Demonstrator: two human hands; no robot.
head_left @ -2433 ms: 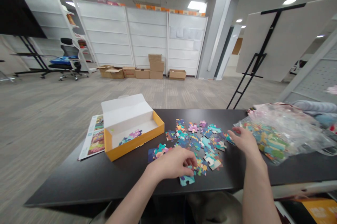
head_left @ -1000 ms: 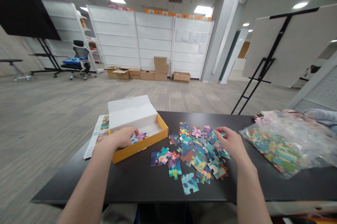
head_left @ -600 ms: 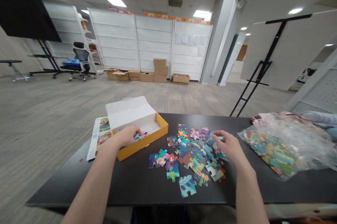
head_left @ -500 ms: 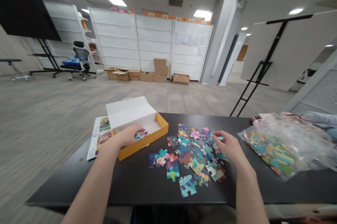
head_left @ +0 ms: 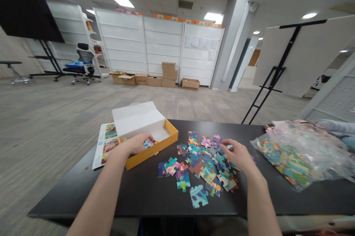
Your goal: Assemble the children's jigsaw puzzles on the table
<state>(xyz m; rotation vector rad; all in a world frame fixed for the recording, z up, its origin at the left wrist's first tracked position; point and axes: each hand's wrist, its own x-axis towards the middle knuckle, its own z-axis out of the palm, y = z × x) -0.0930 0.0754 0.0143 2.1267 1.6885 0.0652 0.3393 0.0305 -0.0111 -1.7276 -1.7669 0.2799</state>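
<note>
An open yellow box [head_left: 151,151] with a white lid [head_left: 135,117] lies on the black table [head_left: 144,195]. My left hand [head_left: 135,144] reaches into it, fingers curled on a colourful puzzle piece [head_left: 149,142] lying among a few others inside. To the right of the box, several loose puzzle pieces [head_left: 198,165] are spread out. My right hand [head_left: 235,154] rests at the right side of that pile, thumb and fingers pinched on a teal piece [head_left: 229,147].
A printed leaflet [head_left: 105,143] sticks out from under the box's left side. A clear plastic bag [head_left: 294,154] of puzzle parts and some cloth [head_left: 332,127] lie at the right. One teal piece [head_left: 198,196] sits near the table's front edge. An easel [head_left: 266,80] stands behind the table.
My left hand went from the pile's front pieces into the yellow box and has stayed there. My right hand drew left from the bag's edge onto the pile.
</note>
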